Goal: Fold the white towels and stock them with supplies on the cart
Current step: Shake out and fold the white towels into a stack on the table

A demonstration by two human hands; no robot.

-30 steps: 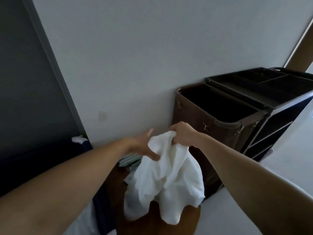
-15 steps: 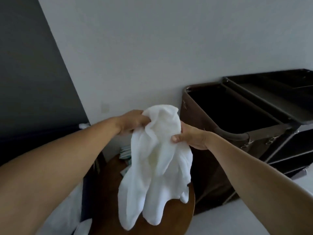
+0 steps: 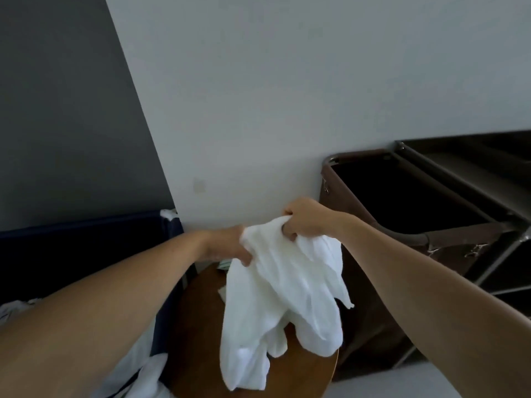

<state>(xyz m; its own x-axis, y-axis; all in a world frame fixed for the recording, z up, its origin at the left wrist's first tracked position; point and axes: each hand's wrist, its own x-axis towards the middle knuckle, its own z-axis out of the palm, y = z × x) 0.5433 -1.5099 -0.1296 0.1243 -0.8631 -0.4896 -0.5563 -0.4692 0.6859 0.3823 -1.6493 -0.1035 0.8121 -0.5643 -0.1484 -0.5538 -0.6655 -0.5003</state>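
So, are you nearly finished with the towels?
Not nearly. Done: nothing that shows; no folded towel sits on the cart. In hand: the left hand and right hand both grip one white towel, crumpled and hanging above the round wooden table. Left: fold it, put it on the cart with supplies, and probably deal with the other white cloth at the lower left.

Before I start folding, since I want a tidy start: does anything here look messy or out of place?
Nothing looks spilled or broken. The white towel hangs bunched and crumpled, not yet folded, from the left hand and right hand above the round wooden table. More white cloth lies loose at the lower left.
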